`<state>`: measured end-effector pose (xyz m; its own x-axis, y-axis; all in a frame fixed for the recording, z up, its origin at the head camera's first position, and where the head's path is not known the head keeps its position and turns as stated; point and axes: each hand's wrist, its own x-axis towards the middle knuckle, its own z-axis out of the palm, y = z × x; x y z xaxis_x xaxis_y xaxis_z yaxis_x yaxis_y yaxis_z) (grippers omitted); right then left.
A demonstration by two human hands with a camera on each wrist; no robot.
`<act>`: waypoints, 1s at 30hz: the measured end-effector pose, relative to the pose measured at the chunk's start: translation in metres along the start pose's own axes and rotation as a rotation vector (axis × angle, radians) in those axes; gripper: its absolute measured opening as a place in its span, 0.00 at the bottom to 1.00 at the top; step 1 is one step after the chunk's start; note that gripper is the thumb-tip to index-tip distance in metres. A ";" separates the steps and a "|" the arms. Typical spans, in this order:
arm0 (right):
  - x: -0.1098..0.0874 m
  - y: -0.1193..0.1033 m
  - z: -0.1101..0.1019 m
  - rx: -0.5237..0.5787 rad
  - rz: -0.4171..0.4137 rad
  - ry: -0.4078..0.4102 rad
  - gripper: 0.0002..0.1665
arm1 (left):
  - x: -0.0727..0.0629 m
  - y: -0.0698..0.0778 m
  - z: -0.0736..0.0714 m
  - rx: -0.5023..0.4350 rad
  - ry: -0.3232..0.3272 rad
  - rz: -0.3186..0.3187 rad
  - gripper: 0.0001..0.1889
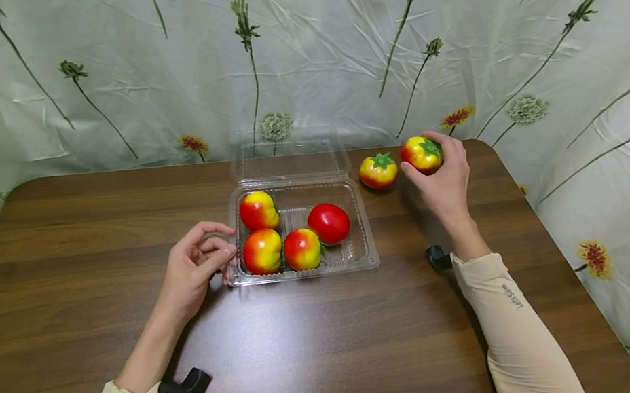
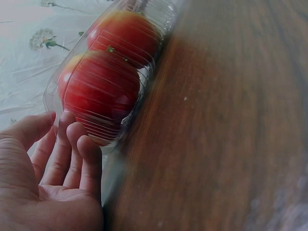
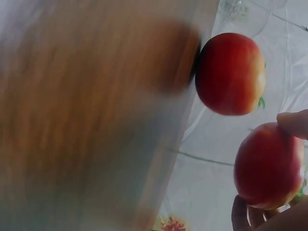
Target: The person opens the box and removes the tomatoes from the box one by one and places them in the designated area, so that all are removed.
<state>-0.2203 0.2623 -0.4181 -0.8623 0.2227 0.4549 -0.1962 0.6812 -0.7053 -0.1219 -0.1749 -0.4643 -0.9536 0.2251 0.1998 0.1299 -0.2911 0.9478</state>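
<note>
A clear plastic clamshell container sits on the table with its lid folded back. Inside are several tomatoes, red and yellow ones such as the front-left tomato, plus a plain red one. My left hand holds the container's left rim, thumb and fingers at its edge, as the left wrist view also shows. At the back right, my right hand grips a red-yellow tomato with a green leafy top between thumb and fingers. Another tomato rests on the table just left of it.
The brown wooden table ends right behind the lid and the two loose tomatoes. A pale flower-printed cloth hangs behind it and along the right side. Black wrist devices are on both forearms.
</note>
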 end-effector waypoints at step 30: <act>0.003 0.018 -0.012 -0.156 0.118 -0.194 0.37 | 0.000 0.001 0.000 0.006 0.000 -0.007 0.13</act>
<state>-0.2207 0.2835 -0.4227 -0.9512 0.1788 0.2513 -0.0280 0.7614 -0.6477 -0.1216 -0.1753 -0.4636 -0.9546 0.2267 0.1930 0.1248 -0.2840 0.9507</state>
